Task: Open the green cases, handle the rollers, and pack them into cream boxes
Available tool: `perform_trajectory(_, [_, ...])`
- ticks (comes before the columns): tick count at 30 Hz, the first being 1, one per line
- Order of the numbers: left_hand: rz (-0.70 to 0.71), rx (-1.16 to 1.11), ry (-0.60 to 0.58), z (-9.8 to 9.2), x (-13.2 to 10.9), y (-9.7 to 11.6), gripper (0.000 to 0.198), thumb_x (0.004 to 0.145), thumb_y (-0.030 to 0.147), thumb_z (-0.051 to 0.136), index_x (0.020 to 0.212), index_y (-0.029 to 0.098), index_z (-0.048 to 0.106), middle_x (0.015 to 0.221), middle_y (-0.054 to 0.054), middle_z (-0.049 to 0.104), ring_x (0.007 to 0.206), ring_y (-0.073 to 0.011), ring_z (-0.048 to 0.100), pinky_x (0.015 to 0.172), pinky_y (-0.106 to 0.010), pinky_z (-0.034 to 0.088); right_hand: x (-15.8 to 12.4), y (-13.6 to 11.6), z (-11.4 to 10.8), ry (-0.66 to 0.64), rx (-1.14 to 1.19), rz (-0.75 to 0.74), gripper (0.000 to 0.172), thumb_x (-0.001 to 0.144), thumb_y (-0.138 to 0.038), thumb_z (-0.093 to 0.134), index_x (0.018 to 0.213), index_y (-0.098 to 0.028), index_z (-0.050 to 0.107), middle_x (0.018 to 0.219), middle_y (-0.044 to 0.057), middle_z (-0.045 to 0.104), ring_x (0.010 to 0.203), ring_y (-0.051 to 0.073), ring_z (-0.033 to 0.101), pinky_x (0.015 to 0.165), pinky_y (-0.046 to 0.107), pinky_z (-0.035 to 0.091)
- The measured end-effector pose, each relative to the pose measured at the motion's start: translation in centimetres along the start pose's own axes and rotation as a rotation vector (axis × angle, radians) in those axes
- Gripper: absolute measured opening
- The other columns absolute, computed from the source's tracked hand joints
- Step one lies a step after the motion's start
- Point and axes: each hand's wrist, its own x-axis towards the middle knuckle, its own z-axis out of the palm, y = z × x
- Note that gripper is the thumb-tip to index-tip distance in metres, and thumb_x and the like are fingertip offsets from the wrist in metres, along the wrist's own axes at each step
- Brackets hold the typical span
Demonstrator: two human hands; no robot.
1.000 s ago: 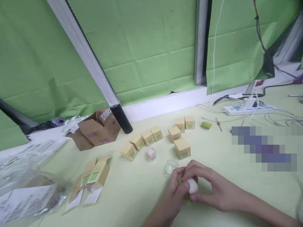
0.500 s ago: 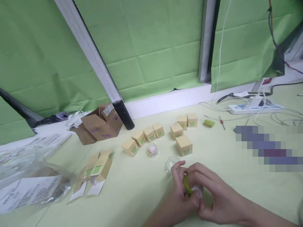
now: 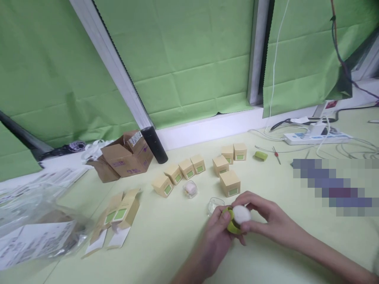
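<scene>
Up comes the white round piece [image 3: 241, 215]: half a second ago it was buried under my right fingers, and now it sits in plain sight at their tips, pressed against the green cap [image 3: 229, 225].

Sweeping from the left, a crumpled clear plastic bag [image 3: 32, 228] lies at the edge of the surface [image 3: 166, 252]. Next to it are two flattened cartons [image 3: 118, 215] with green labels. Behind those sits a brown cardboard box [image 3: 124, 159], with a black cylinder [image 3: 154, 144] leaning just beside it. A slanting row of four small tan boxes [image 3: 180, 173] follows, and a clear jar with something pink inside [image 3: 190, 189] stands near its front. An empty clear container [image 3: 213, 206] stands just beside my left thumb.

My left hand [image 3: 214, 240] is curled shut around the green cap, low and centre, just above the surface. My right hand [image 3: 266, 219] pinches the white round piece from the other side, fingertips closed on it. Four more tan boxes [image 3: 229, 183] stand behind the hands. Farther right are a small green item [image 3: 260, 155] and a white power strip [image 3: 316, 138] with its cables.
</scene>
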Motion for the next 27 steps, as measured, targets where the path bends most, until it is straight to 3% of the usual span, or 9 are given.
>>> perform_trajectory(3, [-0.016,-0.075,0.021,0.2,-0.1,0.6,0.020,0.089,0.031,0.045,0.101,0.015,0.049,0.098,-0.010,0.059,0.079,-0.0171,0.060,0.066,-0.028,0.044,0.3,0.1,-1.1,0.284,0.073,0.063,0.027,0.083,-0.044,0.057,0.103,-0.026,0.061,0.090,0.003,0.065,0.080,0.019,0.061,0.071,0.030,0.053])
perform_trajectory(5, [-0.051,-0.123,0.018,0.3,-0.2,0.7,0.023,0.089,0.028,0.044,0.110,0.017,0.046,0.106,-0.011,0.059,0.087,-0.0200,0.061,0.074,-0.032,0.045,0.3,0.2,-1.2,0.371,0.095,0.080,0.030,0.085,-0.047,0.053,0.107,-0.028,0.059,0.094,0.003,0.065,0.079,0.018,0.061,0.070,0.029,0.054])
perform_trajectory(7, [-0.077,-0.164,0.011,0.4,-0.2,0.5,0.024,0.088,0.027,0.044,0.110,0.018,0.046,0.105,-0.010,0.059,0.090,-0.0220,0.060,0.077,-0.036,0.045,0.3,0.2,-0.8,0.288,0.106,0.096,0.031,0.083,-0.047,0.057,0.107,-0.028,0.060,0.097,0.003,0.065,0.081,0.019,0.062,0.070,0.030,0.055])
perform_trajectory(10, [-0.074,-0.170,0.046,0.4,-0.1,-0.2,0.024,0.088,0.030,0.044,0.106,0.017,0.050,0.098,-0.008,0.058,0.085,-0.0202,0.058,0.069,-0.033,0.047,-0.1,0.3,0.4,0.099,0.048,0.076,0.036,0.080,-0.043,0.062,0.111,-0.026,0.059,0.102,0.005,0.064,0.091,0.022,0.062,0.076,0.034,0.055])
perform_trajectory(15, [-0.091,-0.166,0.087,0.4,0.1,-1.3,0.025,0.085,0.031,0.046,0.102,0.016,0.055,0.087,-0.005,0.056,0.074,-0.0162,0.054,0.064,-0.033,0.048,-0.9,0.3,1.6,0.015,-0.186,-0.121,0.032,0.082,-0.031,0.063,0.114,-0.030,0.057,0.108,0.005,0.063,0.103,0.023,0.056,0.090,0.040,0.047])
perform_trajectory(19, [-0.076,-0.208,0.038,0.4,-0.1,-1.3,0.028,0.083,0.032,0.047,0.102,0.016,0.058,0.085,-0.006,0.059,0.075,-0.0179,0.056,0.063,-0.032,0.049,-1.0,0.2,1.5,0.060,-0.169,-0.135,0.032,0.085,-0.031,0.058,0.117,-0.031,0.056,0.110,0.006,0.062,0.105,0.024,0.057,0.089,0.038,0.049])
perform_trajectory(22, [-0.058,-0.166,0.004,0.5,-0.3,-0.9,0.025,0.081,0.024,0.053,0.104,0.015,0.058,0.097,-0.008,0.060,0.088,-0.0195,0.058,0.075,-0.034,0.048,-1.1,0.4,1.2,0.123,-0.158,-0.128,0.030,0.087,-0.031,0.055,0.116,-0.031,0.053,0.111,0.004,0.060,0.104,0.023,0.057,0.086,0.034,0.049])
perform_trajectory(25, [-0.043,-0.118,0.052,0.5,-0.4,-0.5,0.030,0.083,0.023,0.053,0.113,0.016,0.053,0.114,-0.011,0.055,0.102,-0.0243,0.057,0.088,-0.041,0.043,-1.0,0.8,0.6,0.190,-0.188,-0.198,0.020,0.091,-0.030,0.041,0.108,-0.030,0.052,0.097,0.003,0.059,0.090,0.020,0.059,0.075,0.031,0.051])
perform_trajectory(27, [-0.021,-0.082,0.096,0.2,-0.4,-0.4,0.036,0.082,0.028,0.055,0.117,0.019,0.049,0.120,-0.010,0.050,0.104,-0.0276,0.057,0.087,-0.042,0.043,-0.7,0.8,0.1,0.151,-0.316,-0.217,0.023,0.087,-0.031,0.047,0.109,-0.029,0.051,0.091,0.003,0.057,0.083,0.020,0.058,0.069,0.031,0.050])
